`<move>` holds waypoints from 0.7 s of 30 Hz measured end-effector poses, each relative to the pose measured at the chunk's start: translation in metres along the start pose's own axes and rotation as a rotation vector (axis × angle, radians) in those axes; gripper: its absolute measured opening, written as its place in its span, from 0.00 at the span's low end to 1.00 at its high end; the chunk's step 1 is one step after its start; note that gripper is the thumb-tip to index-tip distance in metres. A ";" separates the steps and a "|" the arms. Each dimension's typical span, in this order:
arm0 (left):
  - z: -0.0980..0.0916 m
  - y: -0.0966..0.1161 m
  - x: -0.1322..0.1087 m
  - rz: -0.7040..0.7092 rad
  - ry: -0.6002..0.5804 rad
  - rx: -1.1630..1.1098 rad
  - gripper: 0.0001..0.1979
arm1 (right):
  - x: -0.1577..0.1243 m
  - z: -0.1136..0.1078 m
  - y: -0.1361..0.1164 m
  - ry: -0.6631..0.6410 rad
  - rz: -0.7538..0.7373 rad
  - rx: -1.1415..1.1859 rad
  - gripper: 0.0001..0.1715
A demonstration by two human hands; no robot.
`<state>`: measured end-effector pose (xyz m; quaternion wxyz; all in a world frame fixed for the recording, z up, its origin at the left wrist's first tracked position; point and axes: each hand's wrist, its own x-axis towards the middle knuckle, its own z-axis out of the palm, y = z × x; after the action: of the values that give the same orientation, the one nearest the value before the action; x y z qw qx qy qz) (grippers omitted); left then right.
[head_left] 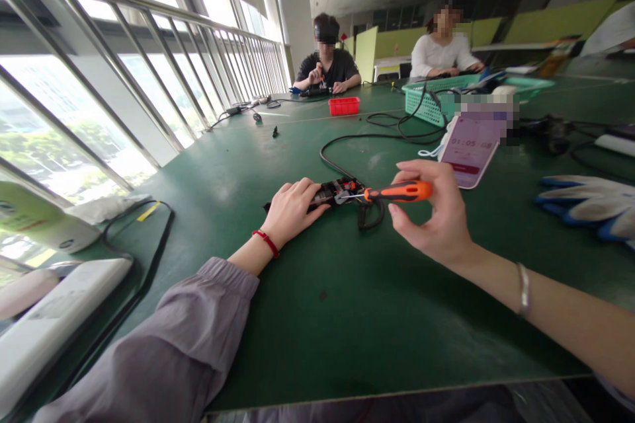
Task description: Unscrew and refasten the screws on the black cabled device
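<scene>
An orange-and-black screwdriver (401, 192) lies level in my right hand (441, 218); its handle is between the curved fingers and thumb, and the grip looks loose. Its thin shaft points left, the tip at the inner parts of an opened black corded device (342, 192). Red and grey pieces show inside that housing, though its exact kind is unclear. My left hand (295, 208) is wrapped over the device's left part, pressing it on the table and hiding much of it. From the device's right end a black cable (372, 218) loops out onto the table.
Right of my right hand a phone (469, 149) leans upright, with white-and-blue gloves (590, 208) beyond. Farther back stand a green basket (431, 106) and a red tray (344, 106). A white power strip (64, 317) and green bottle (44, 218) lie left. Two people sit opposite.
</scene>
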<state>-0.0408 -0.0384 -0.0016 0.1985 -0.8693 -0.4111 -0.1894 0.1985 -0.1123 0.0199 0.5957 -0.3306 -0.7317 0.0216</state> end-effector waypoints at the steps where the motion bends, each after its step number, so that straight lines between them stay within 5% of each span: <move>1: 0.000 0.000 0.000 0.000 0.000 -0.001 0.18 | 0.000 0.000 0.001 0.011 -0.004 0.022 0.30; 3: -0.001 0.000 0.000 -0.001 -0.002 -0.003 0.18 | 0.000 0.000 0.001 -0.021 0.051 0.039 0.31; 8: 0.000 0.000 0.000 -0.003 -0.013 -0.012 0.18 | -0.001 -0.001 -0.004 -0.106 0.119 -0.053 0.09; 15: 0.000 0.000 0.000 -0.001 -0.008 -0.002 0.17 | 0.000 0.001 0.001 -0.066 0.042 0.076 0.30; 21: 0.000 0.000 0.000 -0.010 -0.019 -0.018 0.18 | 0.001 -0.001 -0.005 -0.193 0.171 -0.023 0.05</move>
<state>-0.0411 -0.0381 -0.0016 0.1859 -0.8708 -0.4156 -0.1856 0.1975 -0.1160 0.0230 0.5146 -0.3950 -0.7550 0.0953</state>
